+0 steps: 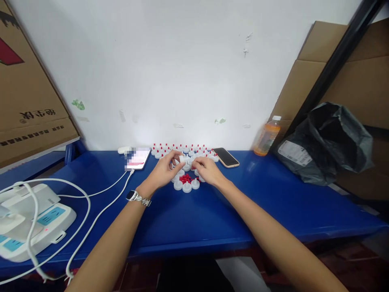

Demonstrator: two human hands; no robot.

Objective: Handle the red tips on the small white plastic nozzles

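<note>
Above the blue table (194, 221), the left hand (166, 168) is pinching a white cap (183, 159); the right hand (209, 169) is hovering near it, curled narrow, though whether it is holding anything I cannot tell. Red tips (185, 179) are lying among other caps (187, 187).

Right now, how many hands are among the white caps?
2: the left hand, holding a white cap, and the right hand, just right of it. No others show.

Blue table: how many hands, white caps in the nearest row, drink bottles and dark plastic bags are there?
Left hand and right hand: 2
Nearest-row white caps: 3
Orange drink bottle: 1
Dark plastic bag: 1
Total: 7
</note>
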